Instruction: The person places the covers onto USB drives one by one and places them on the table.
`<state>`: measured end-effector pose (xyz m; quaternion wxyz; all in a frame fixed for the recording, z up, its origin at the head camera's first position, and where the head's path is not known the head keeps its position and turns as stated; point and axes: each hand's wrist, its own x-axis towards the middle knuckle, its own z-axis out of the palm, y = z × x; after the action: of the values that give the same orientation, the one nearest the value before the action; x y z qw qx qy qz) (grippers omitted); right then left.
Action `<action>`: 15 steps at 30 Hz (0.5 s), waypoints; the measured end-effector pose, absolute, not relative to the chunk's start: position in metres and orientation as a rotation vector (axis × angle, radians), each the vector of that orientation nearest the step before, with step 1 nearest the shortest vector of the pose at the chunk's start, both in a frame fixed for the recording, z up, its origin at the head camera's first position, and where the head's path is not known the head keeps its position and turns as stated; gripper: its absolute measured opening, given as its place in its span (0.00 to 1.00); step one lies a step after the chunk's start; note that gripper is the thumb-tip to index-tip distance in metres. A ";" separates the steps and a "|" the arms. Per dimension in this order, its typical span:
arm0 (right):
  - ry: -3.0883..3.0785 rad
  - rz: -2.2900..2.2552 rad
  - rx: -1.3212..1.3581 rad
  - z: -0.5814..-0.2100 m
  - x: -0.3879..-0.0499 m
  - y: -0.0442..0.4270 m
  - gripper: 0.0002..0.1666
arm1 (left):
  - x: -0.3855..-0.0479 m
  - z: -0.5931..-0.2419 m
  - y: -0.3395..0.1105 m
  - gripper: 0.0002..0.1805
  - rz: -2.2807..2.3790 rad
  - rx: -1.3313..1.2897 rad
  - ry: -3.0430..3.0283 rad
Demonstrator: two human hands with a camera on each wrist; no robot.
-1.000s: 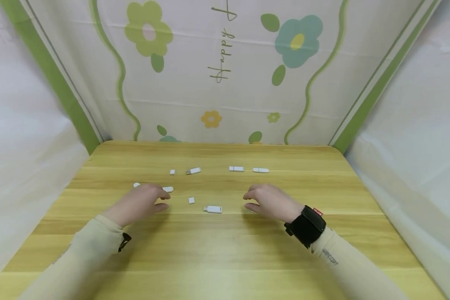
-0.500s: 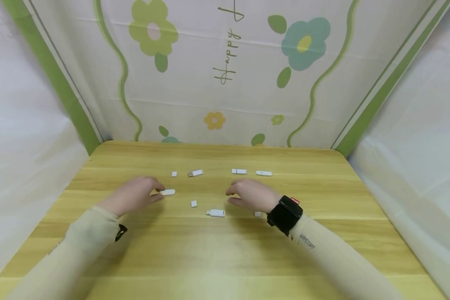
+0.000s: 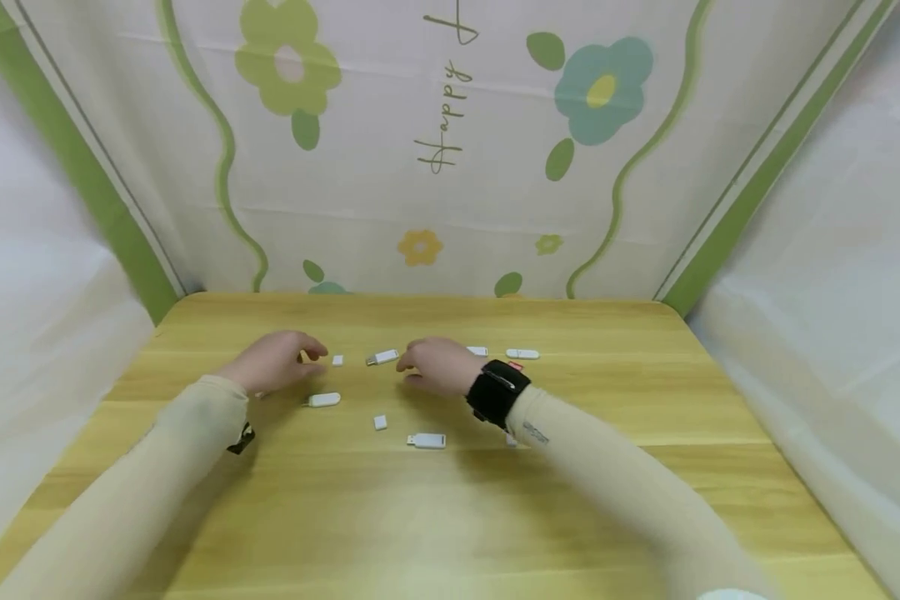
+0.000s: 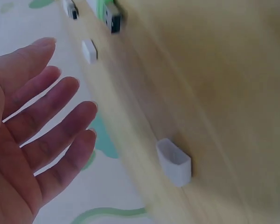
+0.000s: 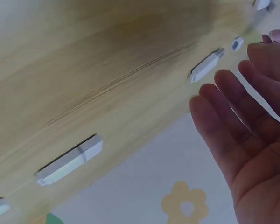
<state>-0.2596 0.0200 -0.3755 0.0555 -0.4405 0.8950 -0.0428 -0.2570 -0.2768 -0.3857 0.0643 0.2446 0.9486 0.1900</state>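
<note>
My left hand (image 3: pixel 277 360), fingers relaxed and empty, hovers just left of a small white cap (image 3: pixel 337 361). In the left wrist view, that hand (image 4: pixel 42 126) shows its spread fingers, with a hollow white cap (image 4: pixel 175 163) on the wood. My right hand (image 3: pixel 441 367) holds nothing and hangs just right of a white USB stick (image 3: pixel 383 357) whose metal plug points left. The right wrist view shows this hand (image 5: pixel 252 126) with loosely bent fingers beside the uncapped stick (image 5: pixel 205 66). Nearer me than the left hand lies another uncapped stick (image 3: pixel 324 400).
A capped stick (image 3: pixel 522 354) lies at the back right, and another (image 3: pixel 477 351) is partly hidden behind the right hand. Toward the front are an uncapped stick (image 3: pixel 427 441), a cap (image 3: pixel 380 422) and a cap (image 3: pixel 512 440) partly under the right wrist. A printed cloth (image 3: pixel 390 192) hangs behind the table.
My left hand has moved away from the rounded stick toward the back of the table. My right hand has moved left and back, to beside the back uncapped stick.
</note>
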 end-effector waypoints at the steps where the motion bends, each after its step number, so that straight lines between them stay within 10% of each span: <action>1: 2.724 -0.111 -1.341 -0.380 -0.264 0.013 0.15 | -0.260 -0.387 -0.279 0.18 0.585 0.719 2.852; 15: 2.787 -0.066 -1.293 -0.409 -0.315 -0.028 0.15 | -0.298 -0.406 -0.275 0.17 0.773 0.591 2.686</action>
<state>-0.3154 -0.0276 -0.4094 0.0341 -0.4206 0.9064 -0.0213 -0.2980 -0.2752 -0.4060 0.1419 0.2048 0.9307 0.2677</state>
